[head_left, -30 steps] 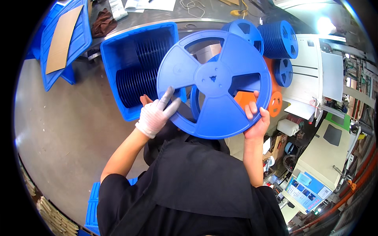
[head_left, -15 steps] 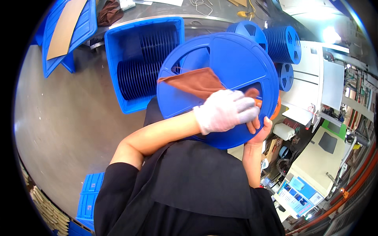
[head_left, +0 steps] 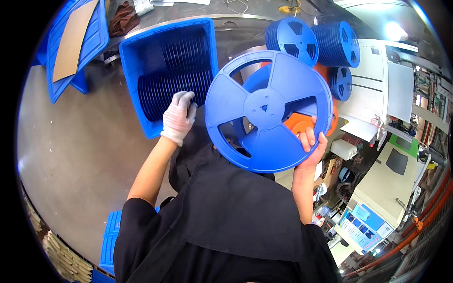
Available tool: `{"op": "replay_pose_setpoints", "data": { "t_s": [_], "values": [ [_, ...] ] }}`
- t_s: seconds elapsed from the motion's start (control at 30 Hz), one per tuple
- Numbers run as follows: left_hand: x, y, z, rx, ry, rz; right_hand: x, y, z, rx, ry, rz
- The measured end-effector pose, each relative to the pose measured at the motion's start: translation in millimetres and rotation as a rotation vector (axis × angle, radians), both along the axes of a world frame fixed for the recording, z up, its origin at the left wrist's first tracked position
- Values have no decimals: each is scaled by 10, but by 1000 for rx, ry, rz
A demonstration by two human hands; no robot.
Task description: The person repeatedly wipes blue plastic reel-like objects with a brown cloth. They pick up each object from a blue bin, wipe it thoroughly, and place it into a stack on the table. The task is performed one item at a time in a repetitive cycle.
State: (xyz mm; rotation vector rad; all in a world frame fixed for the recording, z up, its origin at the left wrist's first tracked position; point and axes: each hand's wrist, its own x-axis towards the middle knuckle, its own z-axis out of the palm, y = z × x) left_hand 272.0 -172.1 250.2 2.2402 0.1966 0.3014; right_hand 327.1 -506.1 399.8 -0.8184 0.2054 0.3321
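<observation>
A large blue plastic reel (head_left: 265, 151) is tilted up in front of me, its spoked face and centre hub showing. My bare right hand (head_left: 311, 147) grips its lower right rim, fingers coming through an opening and thumb along the edge. My left hand (head_left: 178, 118), in a white glove, is over the near side of a blue crate (head_left: 128, 78). Its fingers are bent, the thumb stands apart, and nothing shows in them. Beside those fingers are dark blue reels (head_left: 163, 92) packed on edge; whether they touch is unclear.
More blue reels (head_left: 295, 42) and a stack (head_left: 336, 45) stand at the far right, near an orange part (head_left: 299, 123). A brown cloth (head_left: 124, 20) lies on the metal table. A blue lid with cardboard (head_left: 74, 42) leans far left. Blue crates (head_left: 109, 240) stand near left.
My left hand has left the reel's face and moved left to the crate. The brown cloth it was pressing on the reel is no longer seen there. The reel's face is now uncovered.
</observation>
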Motion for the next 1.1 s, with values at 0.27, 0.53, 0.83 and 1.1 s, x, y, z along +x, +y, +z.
{"op": "replay_pose_setpoints", "data": {
  "t_s": [0.27,0.53,0.83,1.1],
  "values": [
    [-135,-166,497,299,-83,-589,461,171,-27,125,62,6],
    [-379,60,244,-899,122,-235,800,647,187,-377,-1,260],
    [-754,488,240,-1707,292,231,849,694,-223,-830,488,592],
    [-943,732,87,-1642,330,255,620,880,-873,-806,597,784]
  ]
}}
